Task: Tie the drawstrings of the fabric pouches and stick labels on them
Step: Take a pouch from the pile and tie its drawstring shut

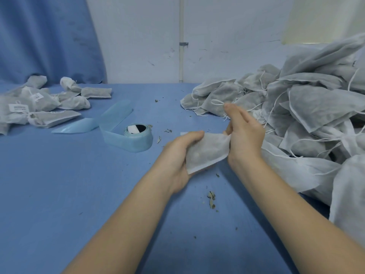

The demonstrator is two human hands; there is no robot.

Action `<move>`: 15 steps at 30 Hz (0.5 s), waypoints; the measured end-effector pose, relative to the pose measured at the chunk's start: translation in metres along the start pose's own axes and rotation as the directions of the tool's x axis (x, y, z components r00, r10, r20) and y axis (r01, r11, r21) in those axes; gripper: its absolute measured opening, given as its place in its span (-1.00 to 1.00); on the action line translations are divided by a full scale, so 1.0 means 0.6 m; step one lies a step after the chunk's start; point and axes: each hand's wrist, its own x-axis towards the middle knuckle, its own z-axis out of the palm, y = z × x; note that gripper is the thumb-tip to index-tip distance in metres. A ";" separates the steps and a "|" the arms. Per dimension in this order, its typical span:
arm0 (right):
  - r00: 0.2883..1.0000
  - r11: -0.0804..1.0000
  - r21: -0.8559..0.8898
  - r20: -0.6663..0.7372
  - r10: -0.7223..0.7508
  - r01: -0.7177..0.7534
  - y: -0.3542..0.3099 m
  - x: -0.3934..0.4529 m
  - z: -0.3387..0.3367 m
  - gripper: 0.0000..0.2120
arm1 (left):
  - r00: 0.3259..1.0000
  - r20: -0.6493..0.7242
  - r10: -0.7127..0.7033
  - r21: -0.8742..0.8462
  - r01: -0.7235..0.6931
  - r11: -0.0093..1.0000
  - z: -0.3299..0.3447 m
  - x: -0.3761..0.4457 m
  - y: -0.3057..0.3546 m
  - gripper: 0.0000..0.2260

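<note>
Over the middle of the blue table (59, 194) the person holds one white fabric pouch (207, 151) up off the surface between both hands. The left hand (177, 161) cups it from below and from the near end, thumb curled over the top edge, fingers hidden under the cloth. The right hand (245, 135) closes on the pouch's far end, where the opening would be; its thumb and lower fingers pinch the fabric there while the forefinger points away toward the wall, and the hand itself hides the drawstring, so I cannot tell whether it is knotted. Just behind and to the right of that hand rises a big heap of untied pouches (296, 107), grey-white and lumpy, with loose white strings trailing out of it; the heap runs along the table's right side to the near edge and crowds close against the right forearm. Across the table on the far left lies a smaller pile of finished pouches (39, 103), some showing white printed labels. Between the two piles, a little left of the hands, sits a roll of labels (136, 135) on pale blue backing, and its spent strip (110, 119) loops away toward the left pile. Bits of dried herb (211, 199) are scattered on the cloth near the forearms and around the roll. A blue curtain (49, 36) hangs at the back left, beside a white wall (138, 36) with a thin pipe running up it.
</note>
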 end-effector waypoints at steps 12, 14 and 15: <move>0.781 0.865 -0.293 0.603 -0.164 0.408 0.012 -0.011 -0.026 -0.74 | 0.982 -0.031 0.185 0.035 -0.184 0.982 -0.014 0.001 0.014 -0.69; 0.776 0.862 -0.297 0.611 -0.159 0.410 0.015 -0.010 -0.023 -0.74 | 0.966 -0.101 0.237 0.106 -0.226 0.968 -0.016 0.004 0.013 -0.80; 0.776 0.864 -0.300 0.612 -0.151 0.405 0.017 -0.010 -0.019 -0.75 | 0.958 -0.118 0.260 0.123 -0.246 0.962 -0.016 0.004 0.014 -0.83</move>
